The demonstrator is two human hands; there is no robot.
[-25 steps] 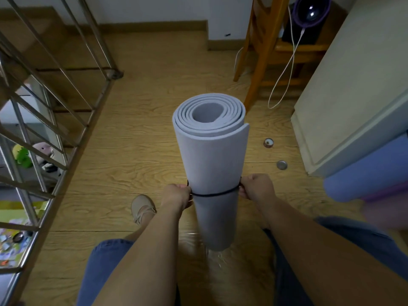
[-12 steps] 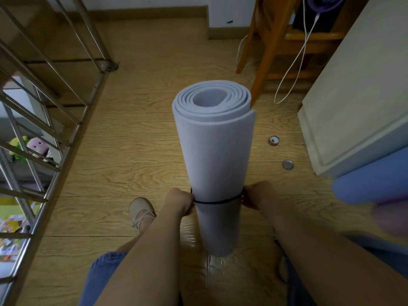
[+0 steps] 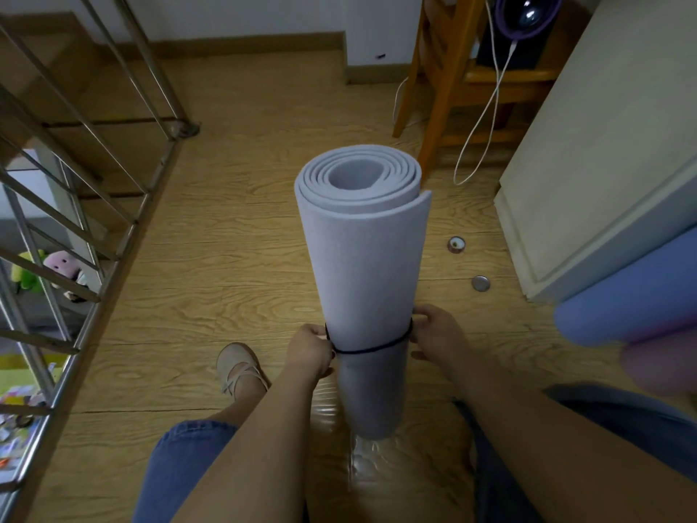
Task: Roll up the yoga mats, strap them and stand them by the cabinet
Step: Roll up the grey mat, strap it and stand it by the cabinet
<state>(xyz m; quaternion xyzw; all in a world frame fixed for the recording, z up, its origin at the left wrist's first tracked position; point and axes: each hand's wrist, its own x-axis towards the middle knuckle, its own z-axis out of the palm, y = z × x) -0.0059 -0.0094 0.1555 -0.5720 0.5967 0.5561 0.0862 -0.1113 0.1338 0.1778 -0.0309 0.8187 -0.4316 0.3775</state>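
A pale grey rolled yoga mat (image 3: 364, 266) stood on end on the wooden floor (image 3: 226, 258) between the person's knees, with a thin black band (image 3: 367, 349) circling its lower part. The left hand (image 3: 309, 351) gripped the band at the roll's left side, fingers curled, while the right hand (image 3: 439, 335) pinched it at the right side. The cream cabinet (image 3: 603, 164) stood well apart to the right, with a blue rolled mat (image 3: 633, 296) blurred at the frame's edge before it. Trouble looked likeliest at the top, where the outer flap already stood away from the coil; with a single band set so low, the upper turns could spring open once the hands let go. The thin band could also slip from the fingers or slide down the foam. A released roll might tip toward the wooden chair (image 3: 437, 88) and its dangling white cable (image 3: 486, 107). As for containers, the cabinet's face was shut and its contents hidden, and what a purple-rimmed round object (image 3: 528, 13) on the chair held could not be told.
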